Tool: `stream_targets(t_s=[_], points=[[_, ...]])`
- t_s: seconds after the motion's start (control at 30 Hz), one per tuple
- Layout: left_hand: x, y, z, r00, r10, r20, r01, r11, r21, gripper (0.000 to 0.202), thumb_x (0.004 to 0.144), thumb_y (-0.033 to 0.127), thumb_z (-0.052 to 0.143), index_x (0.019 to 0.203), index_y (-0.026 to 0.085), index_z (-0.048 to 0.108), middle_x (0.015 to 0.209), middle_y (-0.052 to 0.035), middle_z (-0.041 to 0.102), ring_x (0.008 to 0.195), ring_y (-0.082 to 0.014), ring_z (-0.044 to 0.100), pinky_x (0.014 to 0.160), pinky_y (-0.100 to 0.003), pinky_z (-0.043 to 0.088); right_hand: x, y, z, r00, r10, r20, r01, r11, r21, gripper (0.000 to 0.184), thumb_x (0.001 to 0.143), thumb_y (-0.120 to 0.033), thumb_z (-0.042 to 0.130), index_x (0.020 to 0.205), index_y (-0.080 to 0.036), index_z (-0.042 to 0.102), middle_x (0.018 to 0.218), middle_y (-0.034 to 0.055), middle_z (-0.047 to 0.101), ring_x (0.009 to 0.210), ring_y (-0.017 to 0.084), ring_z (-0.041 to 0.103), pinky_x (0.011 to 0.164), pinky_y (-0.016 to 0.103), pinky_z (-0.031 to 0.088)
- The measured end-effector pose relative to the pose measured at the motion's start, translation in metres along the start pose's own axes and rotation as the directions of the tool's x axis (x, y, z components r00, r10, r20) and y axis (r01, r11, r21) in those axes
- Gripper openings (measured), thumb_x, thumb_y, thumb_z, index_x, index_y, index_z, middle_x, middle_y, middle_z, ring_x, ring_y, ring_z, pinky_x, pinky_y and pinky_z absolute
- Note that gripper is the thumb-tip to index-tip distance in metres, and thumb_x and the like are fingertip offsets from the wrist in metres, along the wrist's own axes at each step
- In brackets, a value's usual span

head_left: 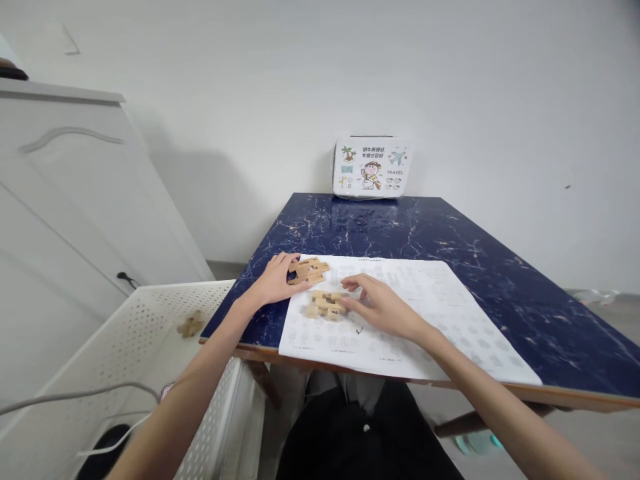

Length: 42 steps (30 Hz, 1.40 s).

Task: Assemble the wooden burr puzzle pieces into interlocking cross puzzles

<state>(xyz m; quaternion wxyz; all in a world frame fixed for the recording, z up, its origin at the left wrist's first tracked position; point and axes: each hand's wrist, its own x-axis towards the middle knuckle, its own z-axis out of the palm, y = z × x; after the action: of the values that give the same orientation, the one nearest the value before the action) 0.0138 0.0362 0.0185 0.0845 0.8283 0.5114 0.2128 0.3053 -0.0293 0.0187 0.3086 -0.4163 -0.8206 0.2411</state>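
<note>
My left hand (279,279) is at the left edge of a white printed sheet (425,320). Its thumb and fingers are around a row of notched wooden puzzle sticks (311,268) lying side by side. Just below them on the sheet sits a cluster of pale wooden puzzle pieces (325,304), one of which bears a dark number 3. My right hand (383,307) reaches in from the right with fingers curved and apart. Its thumb tip is close to that cluster; whether it touches is blurred.
The sheet lies on a dark blue marbled table (400,233). A white case with cartoon prints (371,168) leans against the wall at the back. Left of the table stands a perforated white basket (150,320) with a small wooden piece (191,325) and cables, beside a white cabinet (75,187).
</note>
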Motion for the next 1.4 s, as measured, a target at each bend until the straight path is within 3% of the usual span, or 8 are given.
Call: stream_targets(t_s=[0.2,0.4,0.6,0.7,0.8,1.03,1.27,1.4], points=[[0.0,0.008,0.0,0.998,-0.045,0.034,0.044,0.999,0.014,0.078,0.074,0.058,0.077,0.14,0.023,0.055,0.126,-0.0132,0.058,0.123,-0.039,0.05,0.106,-0.056,0.038,0.042,0.016,0.002,0.998,-0.052,-0.024,0.05,0.997,-0.066,0.025,0.1,-0.031,0.06,0.121,-0.018,0.062,0.118,0.0128,0.07,0.103,0.024,0.069,0.083,0.036,0.057],[-0.004,0.01,-0.003,0.998,0.029,0.051,-0.028,0.999,-0.022,0.071,0.08,0.054,0.072,0.141,0.024,0.054,0.122,-0.011,0.06,0.119,-0.0363,0.053,0.107,-0.052,0.039,0.09,0.024,0.009,0.993,-0.085,0.082,0.098,0.982,-0.163,0.026,0.095,-0.021,0.067,0.119,-0.013,0.066,0.119,0.0153,0.07,0.103,0.025,0.069,0.09,0.037,0.054],[-0.004,0.005,0.0,0.998,0.054,0.02,-0.054,0.998,-0.033,0.069,0.082,0.061,0.071,0.136,0.02,0.057,0.12,-0.0119,0.062,0.115,-0.0344,0.056,0.104,-0.05,0.043,0.11,0.03,0.013,0.98,-0.079,0.183,0.12,0.968,-0.223,0.026,0.088,-0.013,0.073,0.114,-0.012,0.07,0.118,0.016,0.072,0.103,0.025,0.069,0.092,0.036,0.051],[-0.001,0.001,0.004,0.998,0.062,-0.03,-0.064,0.996,-0.068,0.047,0.099,0.056,0.048,0.129,0.021,0.062,0.114,-0.0099,0.065,0.112,-0.0296,0.058,0.104,-0.047,0.044,0.114,0.032,0.011,0.973,-0.064,0.223,0.118,0.965,-0.236,0.024,0.087,-0.015,0.075,0.111,-0.014,0.073,0.112,0.013,0.074,0.094,0.022,0.07,0.085,0.03,0.051],[0.001,-0.004,0.006,0.996,0.052,-0.069,-0.058,0.995,-0.08,0.042,0.105,0.043,0.034,0.117,0.019,0.066,0.111,-0.0106,0.067,0.11,-0.0273,0.059,0.105,-0.046,0.044,0.116,0.033,0.009,0.966,-0.057,0.253,0.121,0.962,-0.244,0.021,0.086,-0.019,0.078,0.106,-0.015,0.074,0.105,0.0101,0.075,0.087,0.021,0.069,0.078,0.027,0.05],[0.001,-0.003,0.002,0.994,-0.013,-0.113,0.002,0.995,-0.097,0.035,0.102,0.041,0.041,0.102,0.02,0.069,0.106,-0.0104,0.072,0.104,-0.0276,0.066,0.099,-0.044,0.05,0.107,0.031,0.006,0.974,-0.067,0.219,0.117,0.967,-0.227,0.008,0.091,-0.023,0.071,0.089,-0.017,0.074,0.093,0.008,0.075,0.082,0.021,0.066,0.072,0.027,0.045],[-0.003,0.002,-0.003,0.985,-0.097,-0.142,0.071,0.981,-0.181,0.038,0.106,0.048,0.035,0.113,0.022,0.062,0.098,-0.0039,0.079,0.073,-0.0183,0.072,0.077,-0.031,0.056,0.087,0.03,0.004,0.996,-0.042,0.082,0.05,0.994,-0.099,0.017,0.097,-0.031,0.061,0.093,-0.018,0.072,0.094,0.0073,0.077,0.082,0.021,0.068,0.075,0.03,0.048],[-0.004,0.007,-0.004,0.988,-0.087,-0.13,0.062,0.98,-0.188,0.039,0.106,0.047,0.034,0.117,0.022,0.061,0.091,-0.002,0.079,0.072,-0.0172,0.072,0.075,-0.028,0.056,0.078,0.032,-0.002,0.997,-0.02,0.081,0.02,1.0,0.0,0.023,0.099,-0.036,0.057,0.095,-0.019,0.072,0.088,0.0048,0.079,0.077,0.019,0.07,0.069,0.028,0.048]])
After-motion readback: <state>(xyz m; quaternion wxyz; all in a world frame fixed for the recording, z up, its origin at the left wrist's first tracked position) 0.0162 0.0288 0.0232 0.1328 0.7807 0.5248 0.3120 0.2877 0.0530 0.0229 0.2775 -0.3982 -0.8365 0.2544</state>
